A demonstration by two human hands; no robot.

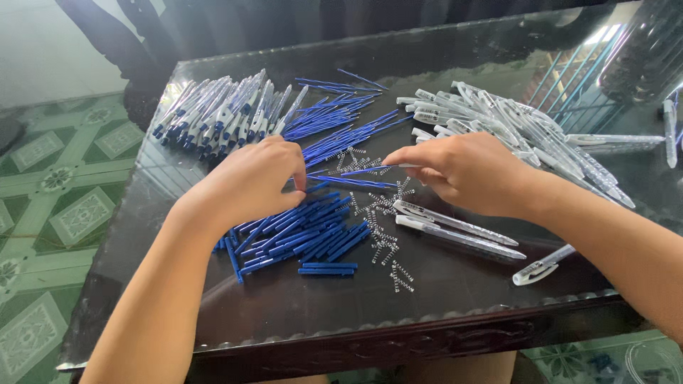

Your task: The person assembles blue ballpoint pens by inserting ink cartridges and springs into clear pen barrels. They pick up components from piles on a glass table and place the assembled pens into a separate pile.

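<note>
My left hand (249,178) lies knuckles-up over a heap of short blue pen pieces (306,238). Its fingertips are pinched on a thin blue refill (356,183) that points to the right. My right hand (466,171) is closed on the end of a white pen barrel (409,165), its fingertips pointing left toward the other hand. Several small metal springs (380,227) are scattered between and below the two hands. Two white barrels (455,231) lie side by side just under my right wrist.
On the dark glass-topped table (356,334) there is a pile of capped white-and-blue pens (213,114) at the back left, loose blue refills (334,128) at the back centre, and a heap of white barrels (498,121) at the back right. A single white piece (541,270) lies near the front edge. Green tiled floor (57,206) shows to the left.
</note>
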